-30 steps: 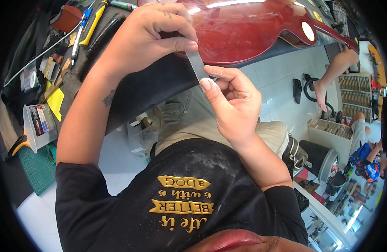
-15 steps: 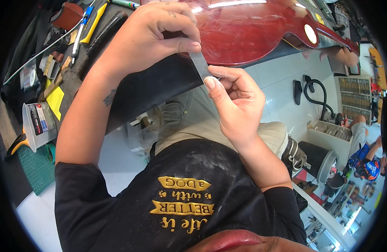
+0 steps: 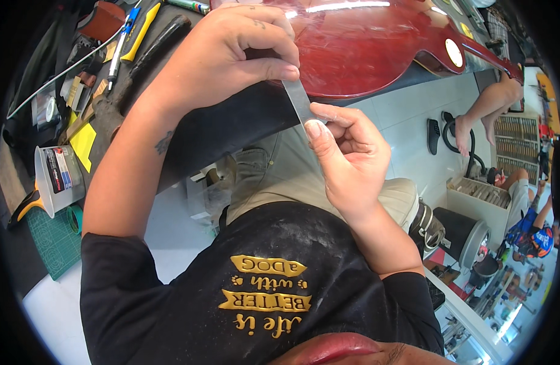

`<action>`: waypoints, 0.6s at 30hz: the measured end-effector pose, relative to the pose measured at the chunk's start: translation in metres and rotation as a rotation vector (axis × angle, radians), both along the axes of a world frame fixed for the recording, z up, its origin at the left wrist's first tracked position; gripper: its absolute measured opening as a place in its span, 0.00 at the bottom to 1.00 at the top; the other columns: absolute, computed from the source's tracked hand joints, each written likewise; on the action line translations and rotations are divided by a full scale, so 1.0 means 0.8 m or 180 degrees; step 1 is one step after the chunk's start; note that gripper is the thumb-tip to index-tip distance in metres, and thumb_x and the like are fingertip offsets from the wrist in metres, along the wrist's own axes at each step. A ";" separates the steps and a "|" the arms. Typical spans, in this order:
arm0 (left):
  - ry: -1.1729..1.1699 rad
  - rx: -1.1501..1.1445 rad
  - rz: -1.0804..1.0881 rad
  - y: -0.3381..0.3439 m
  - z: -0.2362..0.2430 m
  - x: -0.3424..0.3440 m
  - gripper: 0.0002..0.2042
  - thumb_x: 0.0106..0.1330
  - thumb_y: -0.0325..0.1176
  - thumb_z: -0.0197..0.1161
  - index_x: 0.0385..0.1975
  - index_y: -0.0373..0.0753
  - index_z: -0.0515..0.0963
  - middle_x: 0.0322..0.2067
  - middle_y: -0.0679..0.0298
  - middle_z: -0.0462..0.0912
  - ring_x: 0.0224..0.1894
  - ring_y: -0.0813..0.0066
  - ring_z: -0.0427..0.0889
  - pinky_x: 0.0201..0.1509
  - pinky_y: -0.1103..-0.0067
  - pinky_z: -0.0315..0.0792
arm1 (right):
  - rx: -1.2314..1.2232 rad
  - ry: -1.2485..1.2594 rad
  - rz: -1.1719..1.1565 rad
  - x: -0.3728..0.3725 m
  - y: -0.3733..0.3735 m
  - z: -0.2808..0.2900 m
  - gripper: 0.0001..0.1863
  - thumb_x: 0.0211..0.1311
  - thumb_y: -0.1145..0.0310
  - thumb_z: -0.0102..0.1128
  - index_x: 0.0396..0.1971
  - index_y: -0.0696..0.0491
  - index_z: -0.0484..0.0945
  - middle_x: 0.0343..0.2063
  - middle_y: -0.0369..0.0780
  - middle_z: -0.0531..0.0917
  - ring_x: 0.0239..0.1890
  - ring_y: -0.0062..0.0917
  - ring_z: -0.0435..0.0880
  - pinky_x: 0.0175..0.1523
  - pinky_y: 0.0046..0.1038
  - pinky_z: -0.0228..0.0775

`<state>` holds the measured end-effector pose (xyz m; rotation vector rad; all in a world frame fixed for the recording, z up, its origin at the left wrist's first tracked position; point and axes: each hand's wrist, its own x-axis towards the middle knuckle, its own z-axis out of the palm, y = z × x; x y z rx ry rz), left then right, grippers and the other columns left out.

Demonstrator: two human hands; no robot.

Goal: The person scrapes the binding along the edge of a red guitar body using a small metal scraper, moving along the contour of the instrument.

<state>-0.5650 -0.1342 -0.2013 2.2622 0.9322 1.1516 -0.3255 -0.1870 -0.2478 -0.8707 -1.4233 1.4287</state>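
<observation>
A thin, flat grey strip is stretched between my two hands in front of a glossy red guitar. Its upper end is pinched by the thumb and fingers of my left hand. My right hand pinches the lower end between thumb and forefinger, its other fingers curled. Whether the strip is metal or abrasive sheet, I cannot tell. The guitar lies on the dark-covered bench just beyond the hands, and my left hand covers part of its edge.
Left on the bench are a yellow-handled tool, a blue-tipped desoldering pump, a dark-handled hammer, a clear plastic tub and a green cutting mat. On the right, a person's bare legs stand near a black hose; another person sits farther off.
The view has shifted slightly, and both hands appear a little farther right, still pinching the strip. At the right, a person's bare legs have come more fully into view.
</observation>
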 end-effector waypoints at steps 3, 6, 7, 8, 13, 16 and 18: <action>-0.0017 -0.0376 0.0028 -0.004 0.006 0.001 0.05 0.56 0.21 0.75 0.29 0.35 0.84 0.27 0.62 0.83 0.31 0.67 0.84 0.38 0.75 0.75 | -0.0009 -0.0014 -0.0021 -0.001 0.004 0.004 0.12 0.70 0.77 0.67 0.50 0.62 0.82 0.32 0.34 0.85 0.31 0.10 0.79 0.36 0.14 0.69; -0.0030 -0.0413 0.0034 -0.004 0.007 0.000 0.06 0.56 0.22 0.75 0.28 0.35 0.84 0.27 0.62 0.83 0.32 0.67 0.84 0.38 0.75 0.75 | 0.0075 0.0020 -0.0030 -0.002 0.009 0.002 0.11 0.70 0.77 0.67 0.49 0.62 0.83 0.32 0.34 0.85 0.32 0.11 0.78 0.37 0.14 0.69; -0.0028 -0.0409 0.0033 -0.004 0.007 0.000 0.06 0.56 0.22 0.75 0.28 0.35 0.84 0.27 0.62 0.83 0.32 0.67 0.84 0.38 0.75 0.75 | 0.0078 0.0021 -0.0031 -0.002 0.010 0.002 0.11 0.70 0.77 0.67 0.49 0.62 0.83 0.32 0.34 0.85 0.32 0.11 0.78 0.37 0.14 0.69; -0.0004 -0.0421 0.0042 -0.003 0.007 0.000 0.06 0.56 0.22 0.75 0.28 0.34 0.83 0.27 0.62 0.83 0.32 0.67 0.84 0.38 0.75 0.75 | 0.0113 0.0001 -0.0061 -0.002 0.011 0.001 0.10 0.70 0.77 0.67 0.49 0.62 0.83 0.32 0.33 0.85 0.32 0.10 0.78 0.37 0.14 0.68; 0.0095 -0.0401 0.0140 -0.005 0.007 0.000 0.06 0.57 0.22 0.75 0.28 0.35 0.82 0.28 0.62 0.82 0.32 0.65 0.83 0.38 0.74 0.74 | 0.0241 -0.0075 -0.0074 -0.004 0.017 -0.008 0.10 0.71 0.77 0.66 0.49 0.62 0.83 0.33 0.33 0.85 0.33 0.11 0.78 0.37 0.15 0.68; 0.0087 -0.0588 0.0318 -0.007 -0.001 0.004 0.04 0.61 0.22 0.73 0.30 0.34 0.83 0.31 0.66 0.82 0.36 0.74 0.81 0.37 0.78 0.77 | 0.0357 -0.0156 -0.0057 -0.002 0.017 -0.008 0.10 0.71 0.77 0.66 0.49 0.62 0.83 0.34 0.34 0.85 0.34 0.11 0.79 0.38 0.14 0.69; -0.0034 -0.0576 0.0275 -0.008 -0.001 0.005 0.04 0.62 0.22 0.72 0.30 0.33 0.82 0.31 0.65 0.81 0.34 0.74 0.81 0.35 0.80 0.78 | 0.0214 -0.0162 -0.0053 -0.001 0.014 -0.005 0.11 0.71 0.76 0.67 0.49 0.62 0.83 0.34 0.34 0.85 0.34 0.11 0.79 0.39 0.14 0.70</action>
